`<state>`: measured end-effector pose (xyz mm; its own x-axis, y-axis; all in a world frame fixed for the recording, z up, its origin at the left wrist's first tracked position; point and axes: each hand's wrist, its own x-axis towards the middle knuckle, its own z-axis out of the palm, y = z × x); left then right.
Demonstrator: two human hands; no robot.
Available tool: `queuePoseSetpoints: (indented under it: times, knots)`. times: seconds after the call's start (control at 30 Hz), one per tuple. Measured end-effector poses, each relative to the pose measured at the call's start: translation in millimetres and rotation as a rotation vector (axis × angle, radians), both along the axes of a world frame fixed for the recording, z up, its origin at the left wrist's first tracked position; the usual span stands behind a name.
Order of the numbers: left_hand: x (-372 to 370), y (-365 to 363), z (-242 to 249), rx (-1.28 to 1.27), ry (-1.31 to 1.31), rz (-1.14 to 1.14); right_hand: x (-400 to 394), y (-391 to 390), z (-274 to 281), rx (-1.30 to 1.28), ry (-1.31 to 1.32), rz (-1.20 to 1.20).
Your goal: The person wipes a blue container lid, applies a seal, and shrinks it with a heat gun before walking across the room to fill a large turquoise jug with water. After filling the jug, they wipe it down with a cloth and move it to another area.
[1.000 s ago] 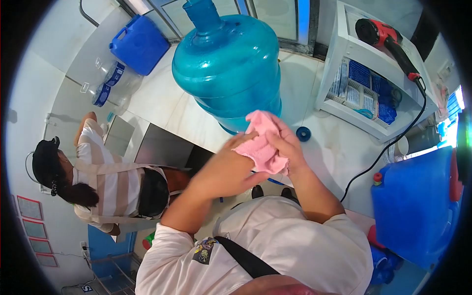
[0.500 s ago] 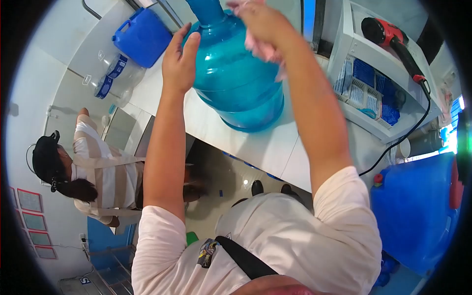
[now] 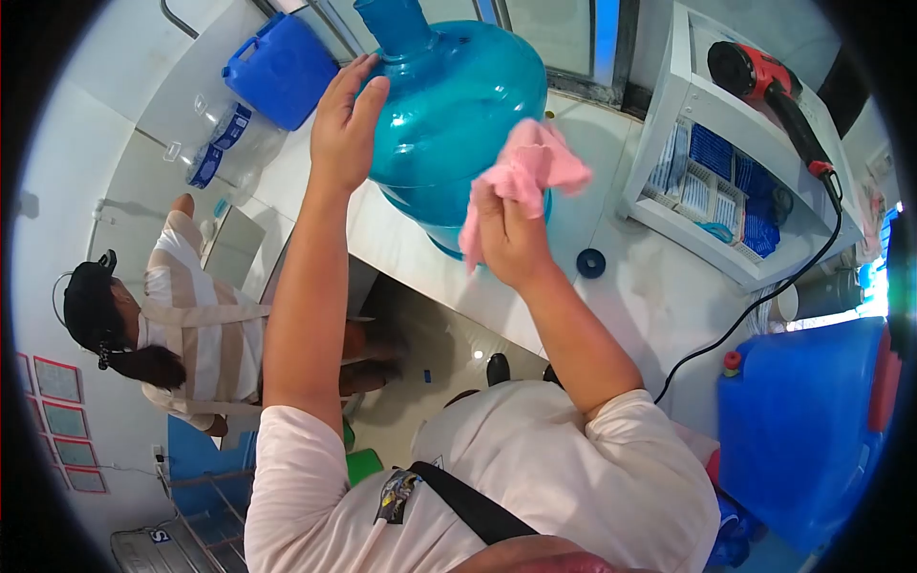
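Observation:
A large translucent blue water jug (image 3: 449,115) stands upright on the white counter (image 3: 487,301), its neck at the top of the view. My left hand (image 3: 346,124) lies against the jug's left shoulder, fingers stretched and thumb apart. In my right hand (image 3: 511,229) a pink cloth (image 3: 535,167) is bunched, its loose end flaring out above the fingers. That hand is in front of the jug's lower right side. A small dark ring-shaped piece (image 3: 591,263) lies on the counter right of my right hand.
Right of the jug, a white shelf unit (image 3: 659,205) holds blue packs in baskets, with a red and black heat gun (image 3: 764,81) on top, its cord hanging down. A blue jerrycan (image 3: 277,72) and clear bottles (image 3: 215,143) stand left. A large blue container (image 3: 798,411) is at right. A person (image 3: 205,325) works at left.
My right hand has moved the pink cloth from near the jug's neck down to its lower right side. The dark ring has come into view. My left hand stays at the jug.

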<state>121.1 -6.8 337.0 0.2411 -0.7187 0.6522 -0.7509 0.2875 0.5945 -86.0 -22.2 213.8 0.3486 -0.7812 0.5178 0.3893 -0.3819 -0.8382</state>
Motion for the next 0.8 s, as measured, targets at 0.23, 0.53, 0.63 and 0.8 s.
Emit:
queuePoseSetpoints:
  times: [0.23,0.53,0.63,0.8]
  knots:
    - [4.0,0.5,0.5,-0.008,-0.024,0.027,10.6,-108.2,126.0,-0.453,0.598,-0.211]
    - [6.4,-1.5,-4.2,-0.021,0.013,0.025,13.8,-179.7,42.4,0.609,-0.05,0.276]
    - [9.8,-1.5,-5.2,-0.045,0.004,-0.005,26.4,-161.5,-45.1,0.39,-0.119,0.0]
    - [9.5,2.5,-19.6,-0.123,0.108,-0.079,-60.2,-68.8,-25.0,-0.099,0.586,-0.257]
